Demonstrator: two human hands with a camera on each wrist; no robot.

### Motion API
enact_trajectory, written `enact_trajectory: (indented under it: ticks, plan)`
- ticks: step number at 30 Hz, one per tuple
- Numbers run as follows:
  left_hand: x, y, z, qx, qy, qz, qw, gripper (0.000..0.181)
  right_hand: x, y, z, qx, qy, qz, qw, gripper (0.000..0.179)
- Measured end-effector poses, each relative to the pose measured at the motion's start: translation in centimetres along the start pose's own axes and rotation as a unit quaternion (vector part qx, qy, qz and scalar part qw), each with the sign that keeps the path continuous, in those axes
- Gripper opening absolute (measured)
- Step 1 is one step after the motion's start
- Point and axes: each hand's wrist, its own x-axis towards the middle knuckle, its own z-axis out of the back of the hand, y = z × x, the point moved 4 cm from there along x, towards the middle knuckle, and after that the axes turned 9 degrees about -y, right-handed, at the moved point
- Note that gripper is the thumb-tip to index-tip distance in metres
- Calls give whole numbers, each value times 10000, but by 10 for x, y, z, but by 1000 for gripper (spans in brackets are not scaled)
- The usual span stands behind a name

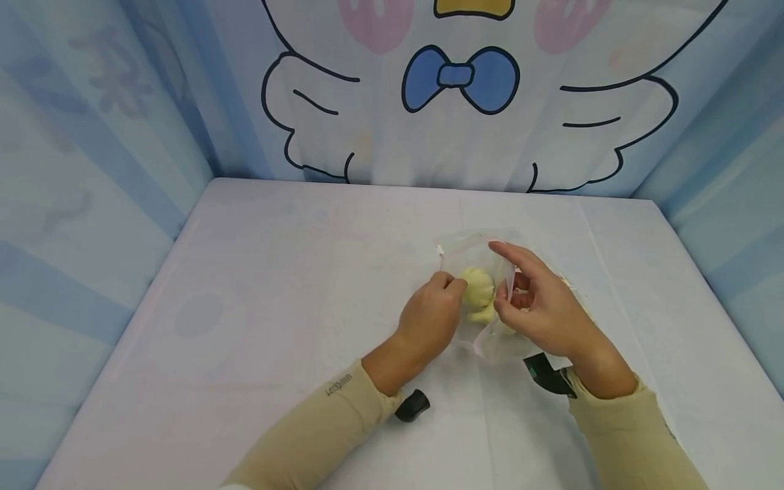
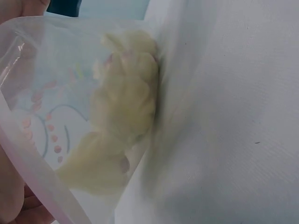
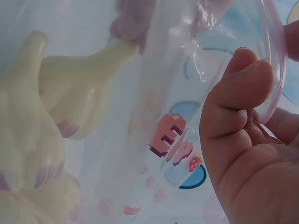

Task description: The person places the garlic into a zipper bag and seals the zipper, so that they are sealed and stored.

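A clear plastic bag (image 1: 461, 246) with a pink-tinted rim stands on the right half of the table. Inside it lie several pale yellow garlic bulbs (image 3: 77, 88), purplish at the base; the left wrist view shows garlic (image 2: 128, 93) blurred through the plastic. My left hand (image 1: 431, 314) grips the bag's left side with curled fingers, close beside a bulb (image 1: 478, 287). On the right, my right hand (image 1: 548, 309) pinches the bag's rim between thumb and fingers, its index finger stretched out. Pink printed pictures (image 3: 168, 135) show on the bag.
The bag rests on a white-covered table (image 1: 275, 286). Behind it hangs a curtain (image 1: 459, 136) with a cartoon figure and a blue bow tie; pale blue curtains (image 1: 79, 170) enclose the sides. Black straps (image 1: 412, 406) show at both wrists.
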Motion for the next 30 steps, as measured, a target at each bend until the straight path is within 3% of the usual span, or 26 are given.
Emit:
enact_trajectory:
  ticks: [8,14,20,25,30]
  plan:
    - [4,1,-4,-539,964,386,9931,17,0,-3,0,91,43,32,9999,60]
    - [5,2,-11,-721,1534,403,9847,25,0,-2,0,134,47,68,9999,60]
    - [6,4,-7,-922,1566,522,9820,27,0,-3,0,109,29,102,9999,60]
    - [9,3,0,-1411,1447,635,9773,29,1,-3,0,101,26,131,9999,61]
    - [11,0,-1,-1622,1653,590,9710,29,1,-3,0,100,18,116,9999,61]
